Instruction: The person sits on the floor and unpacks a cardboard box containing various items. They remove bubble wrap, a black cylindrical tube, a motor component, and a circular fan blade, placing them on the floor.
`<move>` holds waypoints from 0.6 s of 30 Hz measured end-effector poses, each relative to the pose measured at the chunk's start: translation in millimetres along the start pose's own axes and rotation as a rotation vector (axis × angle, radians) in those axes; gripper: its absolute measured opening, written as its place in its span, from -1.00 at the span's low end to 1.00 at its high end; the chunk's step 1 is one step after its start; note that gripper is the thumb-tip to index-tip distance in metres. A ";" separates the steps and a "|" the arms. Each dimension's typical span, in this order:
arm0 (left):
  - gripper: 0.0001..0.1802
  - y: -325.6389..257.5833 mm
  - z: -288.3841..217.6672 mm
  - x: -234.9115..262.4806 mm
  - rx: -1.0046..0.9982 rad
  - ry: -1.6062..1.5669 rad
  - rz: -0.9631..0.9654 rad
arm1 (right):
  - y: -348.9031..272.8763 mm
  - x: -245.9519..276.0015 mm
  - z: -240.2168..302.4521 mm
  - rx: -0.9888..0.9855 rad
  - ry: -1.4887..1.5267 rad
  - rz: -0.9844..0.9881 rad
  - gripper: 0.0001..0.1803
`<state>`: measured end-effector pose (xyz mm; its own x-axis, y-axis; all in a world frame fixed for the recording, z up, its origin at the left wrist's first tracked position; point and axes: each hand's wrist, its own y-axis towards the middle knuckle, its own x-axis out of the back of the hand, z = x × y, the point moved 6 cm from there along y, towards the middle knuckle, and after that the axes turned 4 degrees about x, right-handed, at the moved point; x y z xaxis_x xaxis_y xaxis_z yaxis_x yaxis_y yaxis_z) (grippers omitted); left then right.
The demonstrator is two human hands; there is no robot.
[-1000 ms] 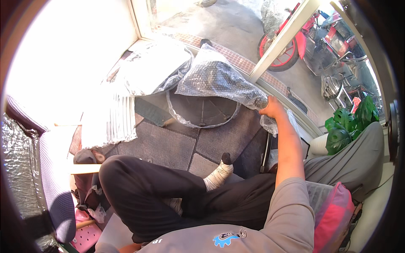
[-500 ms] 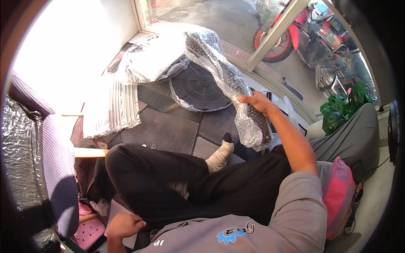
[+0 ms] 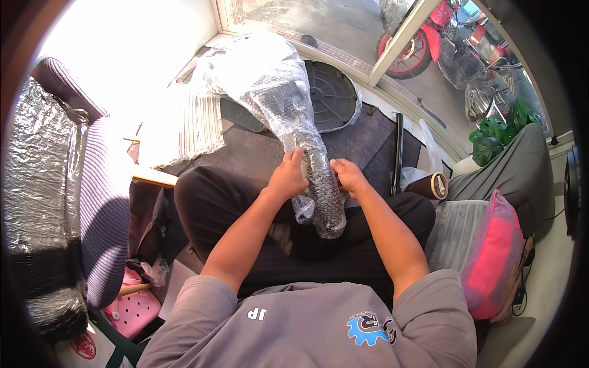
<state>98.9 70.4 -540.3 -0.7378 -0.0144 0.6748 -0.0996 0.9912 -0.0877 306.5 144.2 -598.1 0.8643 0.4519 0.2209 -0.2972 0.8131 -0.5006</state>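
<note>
A long bundle in clear bubble wrap (image 3: 322, 190) lies over my lap, its dark contents blurred by the wrap. Its wide far end spreads onto the floor, glaring white in the sun. My left hand (image 3: 288, 173) grips the near part from the left side, with the fingers bent onto the wrap. From the other side my right hand (image 3: 350, 176) pinches the bundle's edge; the fingertips are partly hidden. A black round ribbed disc (image 3: 334, 98), edged with clear film, lies beyond, partly covered by the bundle.
At right are a tape roll (image 3: 439, 186), a black tube (image 3: 398, 153), a pink cushion (image 3: 491, 257) and a leafy plant (image 3: 494, 135). A purple ribbed seat (image 3: 104, 202), a film-wrapped package (image 3: 46, 202) and a pink clog (image 3: 132, 313) stand left. Motorbikes show behind the window.
My left hand has come up from beside my lap onto the bundle. My right hand has moved left with the bundle's near end, which now lies in front of me.
</note>
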 end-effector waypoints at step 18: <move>-0.62 7.8 21.6 -7.3 0.167 -0.001 0.024 | -314.1 167.7 231.4 1.627 0.271 -0.156 0.20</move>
<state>89.1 75.4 -561.7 -0.7418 0.0088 0.6705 -0.1913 0.9556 -0.2241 450.9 49.4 -210.2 0.9137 0.4035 -0.0480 -0.1419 0.4274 0.8929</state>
